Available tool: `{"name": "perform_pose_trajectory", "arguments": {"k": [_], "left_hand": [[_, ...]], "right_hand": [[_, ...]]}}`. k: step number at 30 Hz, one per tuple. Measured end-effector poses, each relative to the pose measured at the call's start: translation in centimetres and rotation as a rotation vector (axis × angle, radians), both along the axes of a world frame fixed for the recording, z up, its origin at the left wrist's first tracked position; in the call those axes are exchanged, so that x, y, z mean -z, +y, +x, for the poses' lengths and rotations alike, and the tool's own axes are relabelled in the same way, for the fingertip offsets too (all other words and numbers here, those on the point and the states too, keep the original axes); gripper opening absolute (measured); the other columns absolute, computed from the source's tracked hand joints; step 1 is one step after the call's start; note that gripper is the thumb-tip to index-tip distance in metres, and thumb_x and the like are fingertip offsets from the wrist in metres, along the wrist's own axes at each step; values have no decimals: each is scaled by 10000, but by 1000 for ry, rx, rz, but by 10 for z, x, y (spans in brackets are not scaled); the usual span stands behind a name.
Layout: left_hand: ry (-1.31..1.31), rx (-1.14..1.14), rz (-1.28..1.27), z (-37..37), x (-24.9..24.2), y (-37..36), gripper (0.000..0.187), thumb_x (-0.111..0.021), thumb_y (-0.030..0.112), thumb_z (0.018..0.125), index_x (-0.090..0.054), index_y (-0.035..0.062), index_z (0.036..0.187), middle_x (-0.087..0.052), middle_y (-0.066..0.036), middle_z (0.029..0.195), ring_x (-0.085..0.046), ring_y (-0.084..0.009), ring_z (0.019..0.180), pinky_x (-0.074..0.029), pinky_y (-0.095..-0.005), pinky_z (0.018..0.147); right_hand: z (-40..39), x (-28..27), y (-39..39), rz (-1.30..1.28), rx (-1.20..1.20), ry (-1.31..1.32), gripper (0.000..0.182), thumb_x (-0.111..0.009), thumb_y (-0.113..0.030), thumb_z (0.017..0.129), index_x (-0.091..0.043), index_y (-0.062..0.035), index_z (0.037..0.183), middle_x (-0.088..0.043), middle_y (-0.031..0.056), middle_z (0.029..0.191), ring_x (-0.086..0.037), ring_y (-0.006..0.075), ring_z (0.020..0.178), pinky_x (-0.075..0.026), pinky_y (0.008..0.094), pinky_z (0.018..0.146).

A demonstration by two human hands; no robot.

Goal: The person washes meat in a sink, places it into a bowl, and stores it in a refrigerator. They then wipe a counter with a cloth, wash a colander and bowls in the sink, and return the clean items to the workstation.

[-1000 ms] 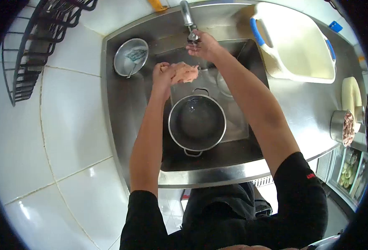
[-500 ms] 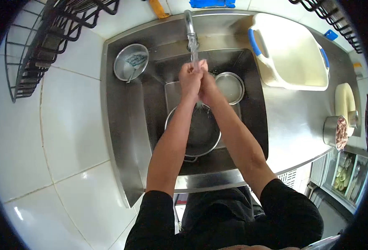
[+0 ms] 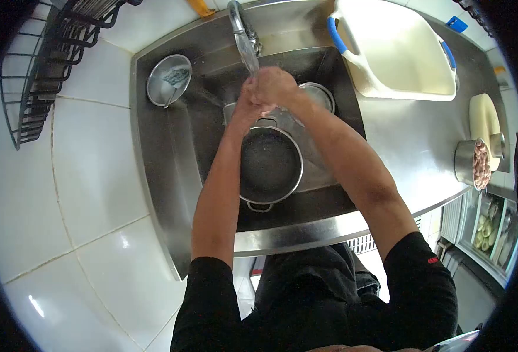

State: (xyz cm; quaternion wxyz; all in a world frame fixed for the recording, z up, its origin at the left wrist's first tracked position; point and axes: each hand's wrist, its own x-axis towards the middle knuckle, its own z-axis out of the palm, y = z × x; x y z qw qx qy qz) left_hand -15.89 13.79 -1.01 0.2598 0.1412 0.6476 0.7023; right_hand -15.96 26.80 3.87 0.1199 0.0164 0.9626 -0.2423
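Water runs from the metal faucet onto my two hands, which are pressed together over the sink. My right hand lies over my left hand and covers much of it. The fingers of both are blurred and partly hidden, and no object shows between them. Just below my hands, a round pot with loop handles stands in the basin. A smaller round metal container is partly hidden behind my right wrist.
A metal bowl with a scrubber stands at the sink's left ledge. On the right counter are a white tub with blue handles and a metal container of pinkish pieces. A wire rack hangs at upper left.
My right hand has moved over my left hand, and the two have turned under the water. The whole view has shifted, and more of the pot shows between my arms.
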Motion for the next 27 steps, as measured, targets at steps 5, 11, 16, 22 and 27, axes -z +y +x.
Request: {"name": "perform_pose_trajectory", "arguments": {"k": [5, 11, 16, 22, 27], "left_hand": [[-8, -195, -70, -11, 37, 4, 504, -711, -3, 668, -543, 29, 1143, -619, -59, 965, -598, -165, 863, -496, -300, 726], [267, -198, -210, -16, -14, 16, 381, -633, -15, 684, -561, -31, 1058, -605, -90, 943, -582, -167, 832, -485, -303, 724], [94, -463, 55, -23, -24, 32, 336, -670, 34, 693, -562, -45, 1001, -590, -91, 899, -583, -177, 829, -483, -320, 740], [964, -213, -557, 11, -55, 2, 395, -751, 188, 743, -576, 46, 1067, -573, -146, 1153, -528, -268, 1091, -398, -372, 951], [274, -439, -183, 25, -58, -40, 498, -649, 359, 857, -536, 97, 1265, -534, -100, 1263, -463, -272, 1203, -364, -437, 1000]], "right_hand": [[13, -27, 42, -386, 151, 59, 293, -641, -274, 758, -712, -41, 921, -685, 185, 962, -683, 309, 885, -530, 403, 764], [26, 34, 51, -1269, 586, -28, 355, -540, -269, 851, -637, -83, 1138, -673, 98, 982, -642, 218, 826, -501, 360, 717], [52, 62, 9, -1911, 643, -264, 350, -389, -379, 945, -576, -108, 1064, -626, 42, 925, -582, 170, 919, -485, 371, 797], [15, 34, -22, -2388, 381, -1, 262, -483, -321, 937, -569, -92, 1032, -614, 65, 927, -606, 210, 872, -512, 387, 777], [-15, 10, -36, -2339, 832, -74, 206, -504, -225, 903, -545, -23, 925, -583, 120, 781, -616, 237, 693, -555, 359, 598]]}}
